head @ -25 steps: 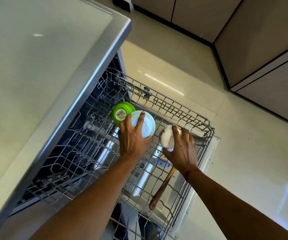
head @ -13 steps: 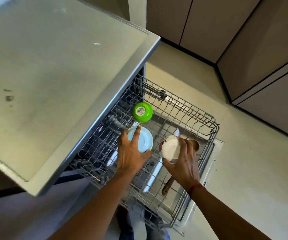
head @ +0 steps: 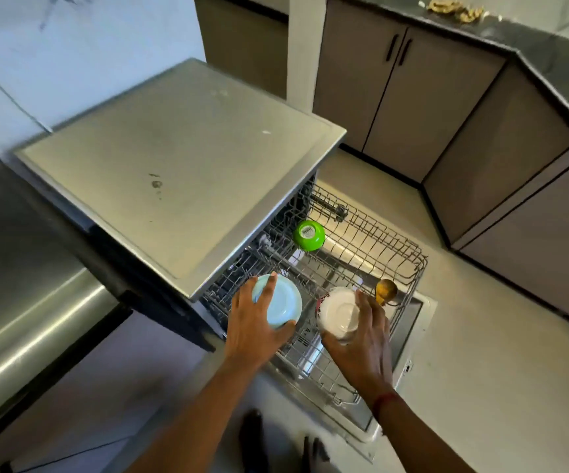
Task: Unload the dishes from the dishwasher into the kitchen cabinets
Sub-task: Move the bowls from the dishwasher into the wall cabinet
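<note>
Blue bowl [head: 284, 302] clamped under left hand [head: 252, 326] fingers, white bowl [head: 339, 312] under right hand [head: 361, 346] fingers; lift the 2 level, clear of rack [head: 412, 254].

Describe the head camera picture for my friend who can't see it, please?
Seen from above, a person's left hand holds a light blue bowl and the right hand a white bowl over the pulled-out dishwasher rack. A green bowl and wooden spoon sit in it.

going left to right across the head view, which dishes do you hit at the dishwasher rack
light blue bowl -> green bowl -> white bowl -> wooden spoon
</note>
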